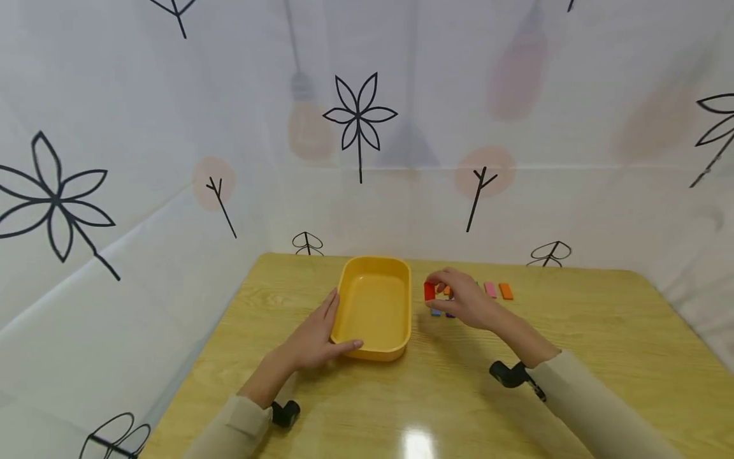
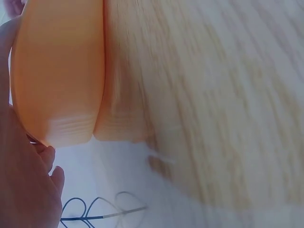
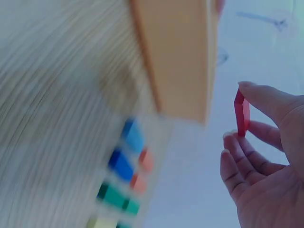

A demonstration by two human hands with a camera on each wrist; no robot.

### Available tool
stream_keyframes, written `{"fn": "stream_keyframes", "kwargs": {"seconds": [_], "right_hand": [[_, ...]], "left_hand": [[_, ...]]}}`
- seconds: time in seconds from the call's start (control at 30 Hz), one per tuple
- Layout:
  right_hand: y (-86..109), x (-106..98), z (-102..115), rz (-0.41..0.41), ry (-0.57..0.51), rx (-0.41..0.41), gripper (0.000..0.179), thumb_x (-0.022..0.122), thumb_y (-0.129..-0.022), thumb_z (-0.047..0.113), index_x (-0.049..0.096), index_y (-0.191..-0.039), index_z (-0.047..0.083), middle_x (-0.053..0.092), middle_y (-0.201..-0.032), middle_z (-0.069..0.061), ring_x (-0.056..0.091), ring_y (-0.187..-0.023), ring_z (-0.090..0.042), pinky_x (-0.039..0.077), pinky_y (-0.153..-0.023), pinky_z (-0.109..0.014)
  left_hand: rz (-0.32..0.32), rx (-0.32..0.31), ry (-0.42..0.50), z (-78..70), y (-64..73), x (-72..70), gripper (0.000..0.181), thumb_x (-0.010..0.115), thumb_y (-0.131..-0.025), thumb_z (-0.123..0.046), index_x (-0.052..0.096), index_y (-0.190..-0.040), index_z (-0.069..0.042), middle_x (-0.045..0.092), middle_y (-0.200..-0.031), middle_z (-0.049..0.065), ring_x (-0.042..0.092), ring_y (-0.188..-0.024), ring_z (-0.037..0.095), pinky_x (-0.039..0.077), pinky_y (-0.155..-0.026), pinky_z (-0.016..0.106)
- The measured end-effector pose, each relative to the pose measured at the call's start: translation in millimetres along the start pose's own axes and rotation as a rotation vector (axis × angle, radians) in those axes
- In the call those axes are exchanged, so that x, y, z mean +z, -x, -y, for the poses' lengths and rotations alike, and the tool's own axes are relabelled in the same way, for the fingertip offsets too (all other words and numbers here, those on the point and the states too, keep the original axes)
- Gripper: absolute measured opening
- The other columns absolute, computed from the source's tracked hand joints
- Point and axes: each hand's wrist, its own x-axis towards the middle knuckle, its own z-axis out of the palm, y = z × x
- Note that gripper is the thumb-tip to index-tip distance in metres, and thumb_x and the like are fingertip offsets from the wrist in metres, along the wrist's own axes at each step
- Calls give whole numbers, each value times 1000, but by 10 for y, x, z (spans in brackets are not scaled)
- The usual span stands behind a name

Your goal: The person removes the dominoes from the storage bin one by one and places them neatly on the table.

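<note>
My right hand (image 1: 467, 303) pinches a red rectangular block (image 3: 242, 114) between thumb and fingertips, raised above the table to the right of a yellow plastic tray (image 1: 375, 349). In the right wrist view the block is seen edge-on. My left hand (image 1: 312, 335) rests against the near left corner of the tray, its fingers lying along the outer left side and the thumb over the near rim. The left wrist view shows the fingers touching the tray's outer wall (image 2: 61, 71). Nothing lies inside the tray.
Several small coloured blocks lie on the wooden table (image 1: 355, 408) right of the tray, partly hidden by my right hand. Among them are a pink block (image 1: 490, 289) and an orange block (image 1: 506, 291). A white patterned curtain (image 1: 413, 210) stands behind the table.
</note>
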Motion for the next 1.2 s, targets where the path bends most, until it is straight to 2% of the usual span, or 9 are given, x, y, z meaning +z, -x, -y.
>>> {"fn": "stream_keyframes", "kwargs": {"seconds": [0.2, 0.33, 0.53, 0.77, 1.0, 1.1, 1.2], "right_hand": [[298, -198, -415, 9, 54, 54, 39, 76, -95, 17, 63, -125, -5, 65, -115, -14, 62, -98, -33, 54, -76, -39], [501, -324, -739, 18, 90, 107, 40, 77, -93, 13, 63, -124, -8, 65, -110, -14, 62, -96, -32, 55, -76, -39], [714, -359, -1040, 68, 57, 179, 39, 77, -91, 10, 63, -120, -11, 64, -107, -16, 61, -95, -31, 58, -77, -42], [764, -301, -1153, 65, 39, 187, 42, 78, -91, 12, 63, -122, -12, 62, -106, -19, 63, -93, -30, 57, -79, -43], [735, -278, -1168, 87, 84, 183, 43, 78, -90, 11, 63, -124, -12, 58, -105, -16, 54, -89, -26, 52, -80, -44], [732, -344, -1131, 104, 106, 196, 47, 78, -92, 16, 61, -127, -11, 60, -110, -18, 57, -94, -29, 53, -83, -48], [759, -499, -1081, 104, 118, 208, 47, 74, -95, 17, 60, -129, -12, 61, -117, -24, 61, -101, -38, 54, -88, -56]], "left_hand": [[7, -1, -8, 39, 26, 40, 122, 48, -86, -86, 1, -164, -5, -1, -172, 8, 13, -157, 26, 22, -124, 45], [4, -7, -1, 32, 7, 47, 121, 48, -87, -85, 0, -165, -6, -1, -172, 7, 14, -156, 26, 23, -124, 45], [12, -8, 0, 21, -11, 22, 121, 47, -86, -86, 0, -165, -7, -2, -172, 6, 14, -157, 26, 23, -124, 46], [-1, -10, 0, 46, -24, 24, 122, 47, -85, -87, 0, -165, -8, -3, -172, 4, 15, -156, 26, 23, -124, 46], [9, -20, 58, 47, -25, 26, 122, 52, -84, -86, -2, -165, -12, -5, -172, 0, 15, -156, 26, 24, -124, 47], [0, -25, 92, 41, -19, 18, 121, 55, -85, -83, -2, -166, -13, -4, -172, 0, 16, -156, 26, 24, -123, 49], [-34, -39, 152, 27, 2, -26, 114, 56, -88, -79, 1, -166, -16, -1, -173, 2, 16, -156, 29, 25, -122, 55]]}}
